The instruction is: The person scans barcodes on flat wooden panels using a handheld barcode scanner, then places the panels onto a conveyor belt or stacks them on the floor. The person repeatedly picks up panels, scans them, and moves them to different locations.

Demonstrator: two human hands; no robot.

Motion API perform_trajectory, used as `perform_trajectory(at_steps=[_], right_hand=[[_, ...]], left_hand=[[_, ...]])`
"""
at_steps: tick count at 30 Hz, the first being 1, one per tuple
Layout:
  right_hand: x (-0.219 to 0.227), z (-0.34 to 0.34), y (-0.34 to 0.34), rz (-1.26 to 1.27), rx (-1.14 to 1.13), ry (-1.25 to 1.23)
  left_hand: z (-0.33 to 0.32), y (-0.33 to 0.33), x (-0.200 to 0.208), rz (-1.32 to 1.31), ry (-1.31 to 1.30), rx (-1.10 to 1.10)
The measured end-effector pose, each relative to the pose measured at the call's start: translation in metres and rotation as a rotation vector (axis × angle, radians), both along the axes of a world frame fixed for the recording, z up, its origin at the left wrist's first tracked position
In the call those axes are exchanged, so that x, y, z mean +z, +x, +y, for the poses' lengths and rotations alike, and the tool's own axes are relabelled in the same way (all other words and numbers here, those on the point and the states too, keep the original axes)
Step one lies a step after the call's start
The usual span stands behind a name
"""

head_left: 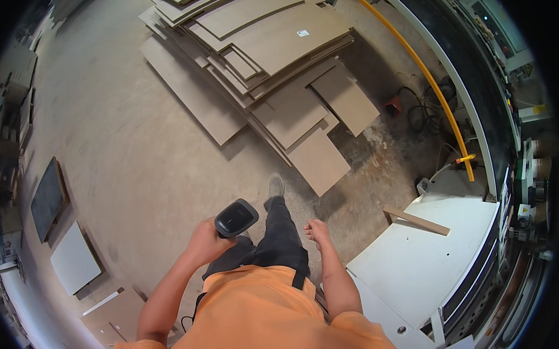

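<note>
My left hand (204,241) is closed round the handle of a black handheld barcode scanner (237,218), its rounded head pointing ahead of me. My right hand (316,231) hangs at my right side with the fingers curled in, and nothing shows in it. Between the two hands, one grey shoe (276,186) is set forward on the concrete floor. Ahead of me lies a large, uneven stack of brown boards (280,42), with a small white label (303,33) on an upper one. Neither hand touches the boards.
On my right, a white machine table (414,264) carries a wooden strip (417,221). A curved yellow rail (424,65) runs past dark cables (425,109) and a red foot pedal (393,106). At left, a dark panel (48,199) and a white panel (76,260) lie near more boards.
</note>
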State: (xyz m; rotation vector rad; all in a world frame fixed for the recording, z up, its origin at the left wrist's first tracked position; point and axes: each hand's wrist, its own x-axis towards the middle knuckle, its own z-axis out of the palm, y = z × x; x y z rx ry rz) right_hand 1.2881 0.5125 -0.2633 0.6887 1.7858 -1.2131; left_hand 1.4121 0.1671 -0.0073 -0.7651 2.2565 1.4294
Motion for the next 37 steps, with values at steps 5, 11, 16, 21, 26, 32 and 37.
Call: perform_trajectory(at_steps=[5, 11, 16, 21, 26, 32, 37], right_hand=[[-0.045, -0.069, -0.147, -0.001, -0.07, 0.006], [-0.086, -0.237, -0.356, 0.074, 0.133, -0.109], [-0.094, -0.377, -0.473, 0.158, -0.062, -0.202], [-0.097, -0.404, -0.485, 0.054, -0.132, -0.217], [-0.104, -0.346, -0.423, 0.172, -0.092, -0.25], [0.002, -0.176, -0.28, 0.092, -0.646, -0.526], [0.064, -0.167, -0.24, 0.265, -1.008, -0.737]], left_hand=[[-0.039, -0.088, -0.024, -0.049, -0.023, 0.168], [-0.059, -0.188, -0.025, -0.255, 0.011, 0.336], [-0.069, -0.236, -0.023, -0.307, 0.03, 0.376], [-0.075, -0.251, -0.028, -0.325, -0.009, 0.38], [-0.088, -0.262, -0.029, -0.351, -0.027, 0.308], [-0.101, -0.276, -0.023, -0.103, 0.013, 0.152], [-0.113, -0.267, -0.022, -0.137, 0.053, -0.033]])
